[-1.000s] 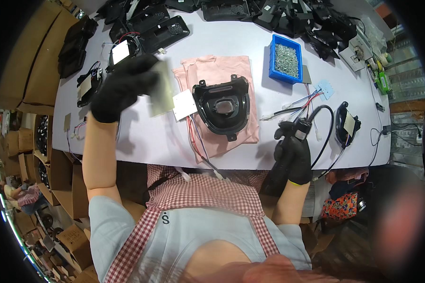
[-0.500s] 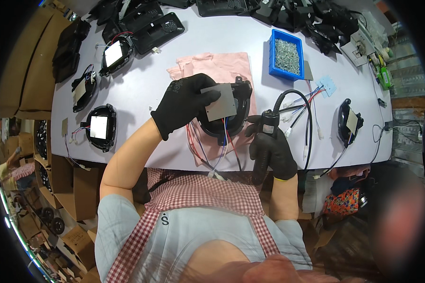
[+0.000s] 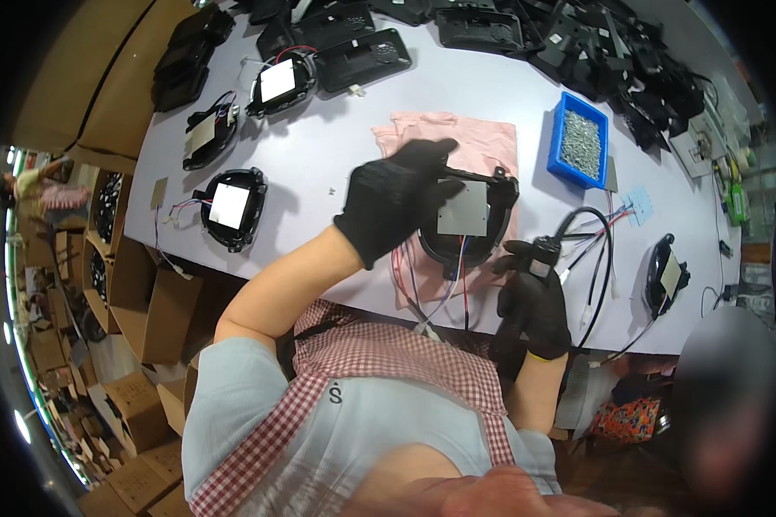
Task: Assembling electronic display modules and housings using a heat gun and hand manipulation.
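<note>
My left hand [image 3: 398,196], in a black glove, reaches over a rounded black plastic housing [image 3: 500,194] on a pink cloth. A flat grey metal plate [image 3: 462,211] lies in that housing, with red, blue and white wires running out below it toward the table's front edge. The thumb rests at the plate's upper left corner, while the index finger stretches away from it; the fingers look apart. To the right of the housing, my right hand [image 3: 535,308], also gloved, is wrapped round a black corded electric screwdriver [image 3: 544,253], held upright with its cable looping to the right.
A blue bin [image 3: 603,159] of small screws stands beyond the pink cloth [image 3: 483,129]. Similar housings with plates [image 3: 230,205] sit at left, another [image 3: 666,274] at far right. Black plastic covers [image 3: 362,60] line the back. Loose wires [image 3: 612,220] lie right of the cloth.
The metal plate, gripped by my left hand before, has gone down into the housing, and the left fingers have spread. My right hand still holds the screwdriver. The whole view has shifted and tilted.
</note>
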A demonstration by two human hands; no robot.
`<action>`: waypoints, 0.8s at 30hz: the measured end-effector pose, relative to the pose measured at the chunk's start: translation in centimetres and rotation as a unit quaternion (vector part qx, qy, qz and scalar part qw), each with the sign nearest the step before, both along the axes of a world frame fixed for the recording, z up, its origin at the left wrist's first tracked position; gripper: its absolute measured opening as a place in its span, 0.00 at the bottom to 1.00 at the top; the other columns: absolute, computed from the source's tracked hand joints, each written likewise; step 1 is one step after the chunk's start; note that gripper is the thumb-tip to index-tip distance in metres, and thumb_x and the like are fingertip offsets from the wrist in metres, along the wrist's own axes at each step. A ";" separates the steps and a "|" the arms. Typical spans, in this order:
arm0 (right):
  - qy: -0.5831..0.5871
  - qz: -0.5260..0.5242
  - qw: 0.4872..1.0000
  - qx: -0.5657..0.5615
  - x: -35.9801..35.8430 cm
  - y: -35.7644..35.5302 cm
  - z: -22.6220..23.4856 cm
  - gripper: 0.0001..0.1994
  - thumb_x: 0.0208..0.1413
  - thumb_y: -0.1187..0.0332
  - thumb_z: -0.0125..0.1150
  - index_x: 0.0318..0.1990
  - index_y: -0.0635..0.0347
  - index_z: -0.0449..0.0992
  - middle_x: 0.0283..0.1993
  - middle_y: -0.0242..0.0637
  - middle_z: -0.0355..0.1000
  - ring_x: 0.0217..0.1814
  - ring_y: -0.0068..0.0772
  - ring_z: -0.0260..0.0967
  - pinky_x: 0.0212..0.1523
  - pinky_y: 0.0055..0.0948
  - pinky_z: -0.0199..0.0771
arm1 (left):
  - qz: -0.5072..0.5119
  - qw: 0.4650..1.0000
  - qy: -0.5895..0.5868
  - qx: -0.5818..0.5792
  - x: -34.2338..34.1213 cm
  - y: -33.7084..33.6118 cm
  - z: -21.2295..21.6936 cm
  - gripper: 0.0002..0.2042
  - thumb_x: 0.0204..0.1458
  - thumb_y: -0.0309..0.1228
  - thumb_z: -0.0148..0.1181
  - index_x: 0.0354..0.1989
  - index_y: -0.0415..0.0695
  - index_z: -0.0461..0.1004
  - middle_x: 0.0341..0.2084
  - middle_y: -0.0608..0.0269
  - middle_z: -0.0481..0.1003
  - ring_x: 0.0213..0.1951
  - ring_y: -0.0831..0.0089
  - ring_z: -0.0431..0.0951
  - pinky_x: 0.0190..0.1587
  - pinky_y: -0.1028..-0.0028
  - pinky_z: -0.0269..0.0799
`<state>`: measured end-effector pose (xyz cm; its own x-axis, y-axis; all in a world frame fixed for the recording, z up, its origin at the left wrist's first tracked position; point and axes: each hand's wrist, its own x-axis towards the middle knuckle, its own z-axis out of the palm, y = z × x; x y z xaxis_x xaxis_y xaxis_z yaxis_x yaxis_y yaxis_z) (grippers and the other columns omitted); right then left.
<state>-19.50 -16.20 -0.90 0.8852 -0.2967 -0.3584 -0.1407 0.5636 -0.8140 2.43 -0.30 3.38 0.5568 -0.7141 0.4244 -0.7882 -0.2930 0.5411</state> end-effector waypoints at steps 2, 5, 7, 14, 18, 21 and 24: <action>0.002 -0.002 1.000 -0.026 -0.4 -0.4 0.8 0.24 0.52 0.71 0.56 0.59 0.65 0.66 0.43 0.38 0.74 0.24 0.26 0.70 0.24 0.24 0.71 | 0.072 0.996 0.046 -0.032 1.5 2.3 0.2 0.14 0.52 0.30 0.64 0.47 0.44 0.75 0.36 0.61 0.78 0.29 0.70 0.79 0.32 0.71 0.74; -0.004 -0.029 0.999 -0.043 -1.6 -1.3 0.9 0.28 0.49 0.67 0.58 0.59 0.65 0.65 0.41 0.42 0.73 0.21 0.26 0.68 0.20 0.24 0.69 | 0.131 0.990 -0.010 0.056 4.9 7.7 -0.7 0.08 0.54 0.28 0.62 0.41 0.43 0.77 0.32 0.60 0.77 0.29 0.69 0.78 0.33 0.71 0.74; -0.017 -0.080 0.996 -0.034 -1.7 -1.4 1.6 0.31 0.46 0.61 0.62 0.59 0.64 0.65 0.41 0.43 0.72 0.19 0.26 0.68 0.18 0.22 0.68 | 0.161 0.981 -0.011 0.105 5.3 10.0 -1.8 0.07 0.53 0.30 0.63 0.39 0.43 0.77 0.31 0.59 0.77 0.29 0.66 0.78 0.34 0.70 0.74; -0.130 -0.078 0.988 -0.008 -0.9 -1.8 4.6 0.34 0.46 0.59 0.69 0.59 0.66 0.64 0.42 0.46 0.72 0.20 0.27 0.68 0.18 0.21 0.70 | 0.175 0.959 0.123 0.186 5.5 12.1 -4.4 0.07 0.51 0.35 0.60 0.36 0.47 0.76 0.32 0.59 0.76 0.38 0.59 0.76 0.41 0.62 0.70; -0.192 -0.061 0.976 -0.078 -0.2 -0.8 6.9 0.33 0.50 0.60 0.66 0.61 0.66 0.61 0.43 0.47 0.70 0.24 0.28 0.67 0.20 0.20 0.68 | 0.117 0.973 -0.028 0.199 6.4 12.5 -5.2 0.06 0.51 0.32 0.58 0.34 0.44 0.74 0.30 0.57 0.75 0.37 0.57 0.75 0.40 0.63 0.70; -0.232 -0.079 0.963 -0.113 0.5 -0.1 7.7 0.32 0.52 0.60 0.64 0.61 0.66 0.60 0.43 0.47 0.69 0.26 0.29 0.67 0.22 0.23 0.70 | 0.114 0.986 -0.022 0.120 6.0 12.2 -5.2 0.04 0.52 0.28 0.57 0.33 0.42 0.73 0.29 0.56 0.75 0.33 0.59 0.76 0.37 0.67 0.71; -0.291 -0.207 0.929 -0.098 1.5 1.2 8.0 0.30 0.54 0.57 0.61 0.59 0.66 0.61 0.42 0.45 0.69 0.25 0.29 0.65 0.23 0.27 0.70 | 0.113 0.916 0.383 -0.043 3.9 11.1 -2.9 0.03 0.54 0.24 0.59 0.35 0.40 0.71 0.28 0.63 0.76 0.30 0.77 0.75 0.34 0.77 0.71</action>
<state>-18.03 -14.97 7.11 0.7072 -0.6641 0.2425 0.5513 0.3033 -0.7773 6.37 10.78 0.48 0.8443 -0.5260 -0.1024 -0.0927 -0.3315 0.9389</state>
